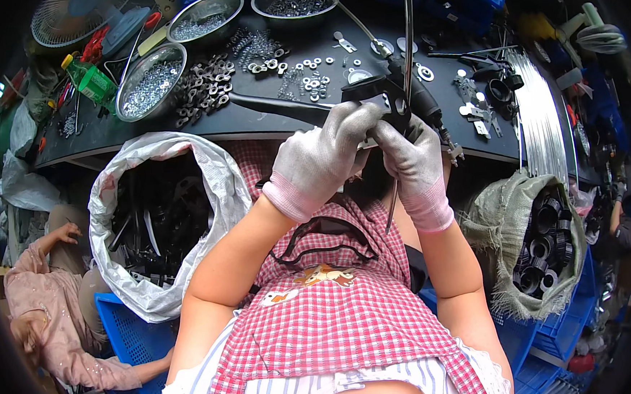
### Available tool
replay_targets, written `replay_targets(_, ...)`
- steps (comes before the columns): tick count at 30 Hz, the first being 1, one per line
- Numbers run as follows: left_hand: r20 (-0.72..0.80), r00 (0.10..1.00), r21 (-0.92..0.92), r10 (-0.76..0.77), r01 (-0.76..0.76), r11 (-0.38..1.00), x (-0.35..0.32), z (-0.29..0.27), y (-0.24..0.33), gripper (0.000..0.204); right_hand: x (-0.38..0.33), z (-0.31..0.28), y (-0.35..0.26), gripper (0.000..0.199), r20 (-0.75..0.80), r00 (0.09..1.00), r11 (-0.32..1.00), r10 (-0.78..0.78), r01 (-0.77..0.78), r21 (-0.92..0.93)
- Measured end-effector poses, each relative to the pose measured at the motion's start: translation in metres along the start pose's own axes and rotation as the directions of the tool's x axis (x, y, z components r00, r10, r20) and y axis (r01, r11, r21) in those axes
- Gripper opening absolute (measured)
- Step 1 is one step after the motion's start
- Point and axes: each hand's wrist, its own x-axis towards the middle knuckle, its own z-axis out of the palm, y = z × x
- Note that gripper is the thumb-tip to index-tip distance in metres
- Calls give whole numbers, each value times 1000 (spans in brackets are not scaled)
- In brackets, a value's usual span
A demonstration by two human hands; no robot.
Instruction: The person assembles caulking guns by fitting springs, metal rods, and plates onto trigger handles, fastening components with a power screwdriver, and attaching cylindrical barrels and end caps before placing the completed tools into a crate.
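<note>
Both gloved hands are closed around one black part with a long handle [281, 108] that sticks out to the left over the bench edge. My left hand [320, 153] grips it where the handle meets the body. My right hand [410, 155] pinches the body from the other side, fingers close to the left ones. A thin metal rod [409, 39] runs upright at the part and its lower end shows below the hands. What lies between the fingertips is hidden. Just behind my right hand is a dark cylindrical tool [422, 93] with a hose.
On the dark bench [280, 83] lie loose springs [256, 47], washers [316, 83] and small metal pieces [204, 88]. Metal bowls [151, 81] hold small parts. A white sack [220, 181] and a woven sack [497, 215] flank my lap. Another person [56, 321] sits at left.
</note>
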Motion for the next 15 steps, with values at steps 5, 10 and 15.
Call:
replay_targets(5,-20,1000,12,7,-7,1000,-2,4,-4,75,9,7,12,20,-72,989,991,-130,133,29)
replay_targets(10,-106,994,-1,-13,13,1000,-12,20,-6,77,9,8,18,19,-114,985,991,-132,134,6)
replay_targets(15,-94,995,3,-42,42,999,-16,20,-4,78,7,6,24,17,-140,979,989,-149,145,-38)
